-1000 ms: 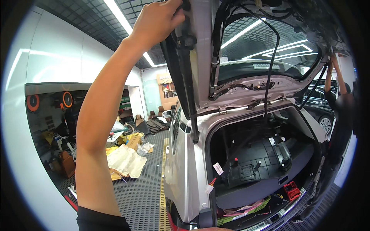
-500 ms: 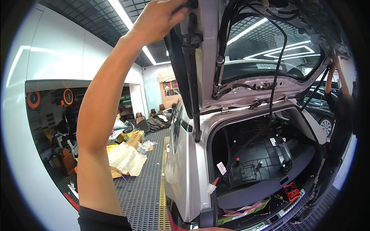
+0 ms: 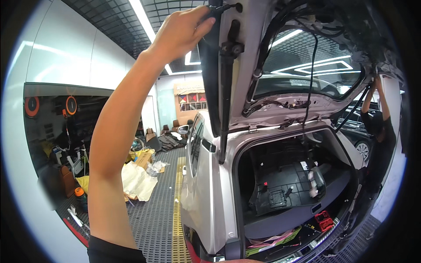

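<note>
My left arm reaches up, and my left hand (image 3: 186, 30) is closed at the left edge of the raised tailgate (image 3: 239, 85). Out of its fingers sticks a slim black piece (image 3: 222, 8), thinner toward its tip, which lies close to a dark round hole (image 3: 239, 7) in the tailgate frame. What kind of piece it is, I cannot make out. Just below is the upper end of a black gas strut (image 3: 226, 74). At the bottom edge a sliver of skin (image 3: 240, 261) shows, perhaps my right hand or forearm; its fingers are hidden.
Black trim panels (image 3: 285, 184) lie in the cargo area, with a red tool case (image 3: 323, 220) near the sill. A dark wiring harness (image 3: 312, 79) hangs from the tailgate. At the right, a co-worker (image 3: 380, 131) reaches up. Paper sheeting (image 3: 139, 182) and boxes lie on the floor left.
My left hand sits slightly lower in view, with more of the black piece showing. The white-tagged connectors on red wires, beside the cargo opening before, are out of sight. The view has shifted.
</note>
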`<state>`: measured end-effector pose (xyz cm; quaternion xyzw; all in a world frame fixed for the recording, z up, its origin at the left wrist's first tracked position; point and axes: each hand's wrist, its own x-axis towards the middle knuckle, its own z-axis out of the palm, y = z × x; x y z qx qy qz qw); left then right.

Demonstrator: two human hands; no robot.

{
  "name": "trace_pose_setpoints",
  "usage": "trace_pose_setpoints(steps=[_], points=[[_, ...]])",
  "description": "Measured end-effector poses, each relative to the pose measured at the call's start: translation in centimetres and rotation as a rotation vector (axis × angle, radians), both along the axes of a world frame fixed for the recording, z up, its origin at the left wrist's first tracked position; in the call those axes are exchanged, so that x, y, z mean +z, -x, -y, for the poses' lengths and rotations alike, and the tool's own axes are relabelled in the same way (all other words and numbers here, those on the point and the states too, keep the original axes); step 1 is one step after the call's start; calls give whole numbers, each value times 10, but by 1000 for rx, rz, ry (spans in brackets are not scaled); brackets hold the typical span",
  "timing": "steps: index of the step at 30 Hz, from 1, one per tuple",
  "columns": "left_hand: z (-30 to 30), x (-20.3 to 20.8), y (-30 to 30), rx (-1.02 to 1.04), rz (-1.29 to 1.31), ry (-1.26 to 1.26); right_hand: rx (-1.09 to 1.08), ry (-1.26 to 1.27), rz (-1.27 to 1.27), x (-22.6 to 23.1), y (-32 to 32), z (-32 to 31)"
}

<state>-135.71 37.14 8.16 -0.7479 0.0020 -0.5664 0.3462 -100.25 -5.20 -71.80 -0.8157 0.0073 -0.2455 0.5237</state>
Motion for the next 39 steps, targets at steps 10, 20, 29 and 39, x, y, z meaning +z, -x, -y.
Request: trace_pose_setpoints(steps=[10, 20, 29, 39], points=[[12, -3, -34, -544, -123, 443, 195, 65, 79, -44, 46, -66], [-6, -9, -52, -996, -270, 726, 411, 53, 1453, 535, 126, -142], [-6, 1, -43, -1155, -472, 862, 643, -349, 1492, 744, 176, -277], [-6, -7, -44, -1165, -449, 857, 572, -872, 1329, 743, 207, -356]])
